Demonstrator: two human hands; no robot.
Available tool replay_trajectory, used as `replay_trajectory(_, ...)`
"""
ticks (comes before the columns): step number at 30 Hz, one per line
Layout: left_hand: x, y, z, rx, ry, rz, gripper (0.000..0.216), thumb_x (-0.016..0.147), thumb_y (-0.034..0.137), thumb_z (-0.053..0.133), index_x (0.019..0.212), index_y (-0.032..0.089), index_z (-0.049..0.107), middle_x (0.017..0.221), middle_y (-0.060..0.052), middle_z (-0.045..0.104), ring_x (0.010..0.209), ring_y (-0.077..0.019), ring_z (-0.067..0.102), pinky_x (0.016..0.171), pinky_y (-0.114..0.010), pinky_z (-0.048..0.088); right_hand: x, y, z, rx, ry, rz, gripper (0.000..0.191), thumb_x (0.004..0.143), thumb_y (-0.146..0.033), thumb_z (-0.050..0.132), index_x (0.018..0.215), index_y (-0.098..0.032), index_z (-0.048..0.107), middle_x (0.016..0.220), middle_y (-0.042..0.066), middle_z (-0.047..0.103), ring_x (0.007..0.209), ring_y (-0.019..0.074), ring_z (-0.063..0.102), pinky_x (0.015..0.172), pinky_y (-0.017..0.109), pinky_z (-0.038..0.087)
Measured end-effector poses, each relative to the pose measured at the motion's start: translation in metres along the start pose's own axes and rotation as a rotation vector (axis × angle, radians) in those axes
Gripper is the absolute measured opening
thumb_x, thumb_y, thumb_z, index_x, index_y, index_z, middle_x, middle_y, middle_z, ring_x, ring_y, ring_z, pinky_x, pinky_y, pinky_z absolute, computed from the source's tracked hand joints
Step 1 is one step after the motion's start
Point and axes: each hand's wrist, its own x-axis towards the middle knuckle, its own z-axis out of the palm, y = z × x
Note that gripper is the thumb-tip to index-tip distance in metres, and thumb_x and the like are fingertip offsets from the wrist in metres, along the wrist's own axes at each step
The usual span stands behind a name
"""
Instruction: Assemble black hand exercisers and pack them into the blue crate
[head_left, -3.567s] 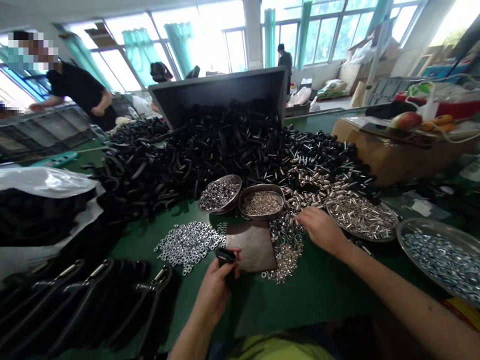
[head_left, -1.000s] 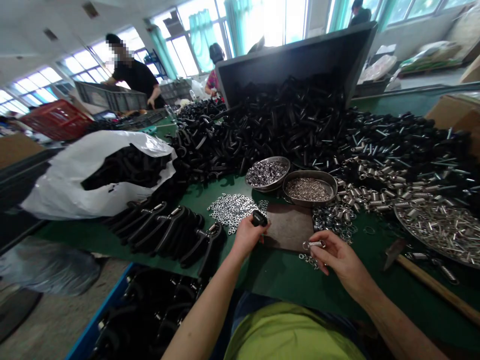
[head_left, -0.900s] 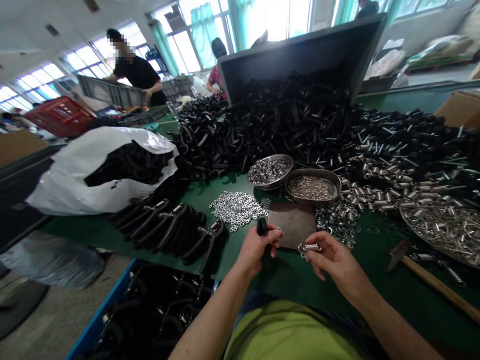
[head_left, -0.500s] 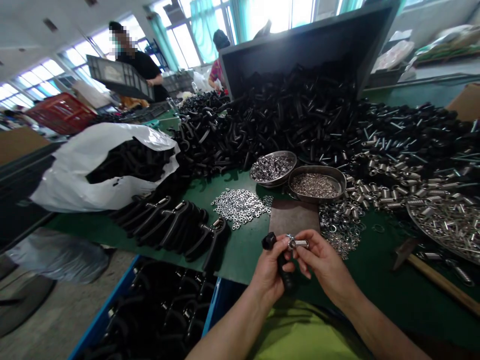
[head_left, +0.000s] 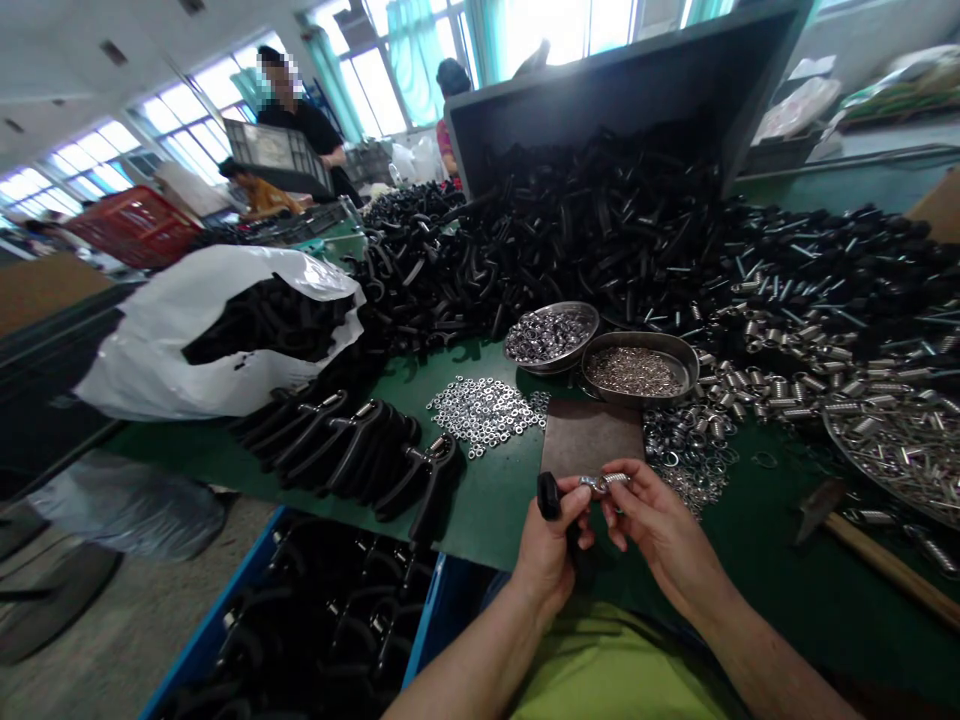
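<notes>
My left hand (head_left: 551,545) is closed around a black plastic part (head_left: 549,496), whose rounded end stands out above the fingers. By my left thumb, a small shiny metal piece (head_left: 590,483) sits against that part. Thumb and fingers of my right hand (head_left: 651,515) pinch a coil spring (head_left: 617,480), its near end meeting the metal piece. Just beyond both hands lies a brown metal plate (head_left: 592,437) on the green table. Left of the plate is a spread of small nuts (head_left: 484,415); to its right are loose rings and springs (head_left: 686,440).
Two metal bowls of small parts (head_left: 551,335) (head_left: 637,372) stand behind the plate. A hammer (head_left: 885,560) lies at right. Black handles (head_left: 345,450) are lined up at left, above a blue crate (head_left: 217,605). A grey bin (head_left: 600,100) spills black parts; a person (head_left: 307,130) carries a crate.
The black part in my left hand has turned, showing its rounded end side-on. Spring and metal piece have shifted slightly right. The person at the back has moved a little right in view.
</notes>
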Motion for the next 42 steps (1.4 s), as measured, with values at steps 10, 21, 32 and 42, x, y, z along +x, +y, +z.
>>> replay_trajectory(10,0.004,-0.002,0.003,0.101,-0.125,-0.400,0.031,0.061,0.026,0.076,0.081,0.015,0.055,0.051,0.008,0.036,0.043,-0.0027,0.028,0.040,-0.014,0.020,-0.002,-0.044,-0.017,-0.687,-0.064,-0.242,0.020,0.080,-0.033,0.060,0.097,-0.022,0.061,0.096,0.003,0.067,0.086,0.0183,0.064,0.077,0.030,0.051)
replay_trajectory(21,0.002,-0.002,0.021,0.225,-0.189,-0.317,0.027,0.062,0.028,0.073,0.077,0.016,0.055,0.053,0.007,0.037,0.046,-0.0045,0.030,0.041,-0.016,0.021,-0.006,-0.037,-0.011,-0.987,-0.046,-0.325,0.014,0.081,-0.023,0.054,0.091,-0.027,0.063,0.088,-0.001,0.067,0.083,0.0194,0.061,0.074,0.031,0.044)
replay_trajectory(32,-0.006,0.011,0.013,0.320,-0.439,-0.412,0.035,0.070,0.046,0.066,0.077,0.019,0.045,0.052,0.009,0.036,0.041,-0.0035,0.023,0.040,-0.018,0.014,0.013,-0.050,-0.122,-1.281,0.385,-0.361,0.018,0.080,-0.036,0.055,0.084,-0.021,0.063,0.088,0.007,0.063,0.089,0.0250,0.054,0.080,0.039,0.040)
replay_trajectory(42,0.011,0.006,0.009,0.328,-0.245,-0.259,0.039,0.075,0.051,0.063,0.086,0.014,0.057,0.070,0.001,0.050,0.056,-0.0069,0.044,0.047,-0.018,0.033,0.011,-0.042,-0.131,-1.313,0.410,-0.356,0.016,0.085,-0.032,0.045,0.082,-0.020,0.055,0.090,0.008,0.061,0.091,0.0238,0.053,0.080,0.037,0.042)
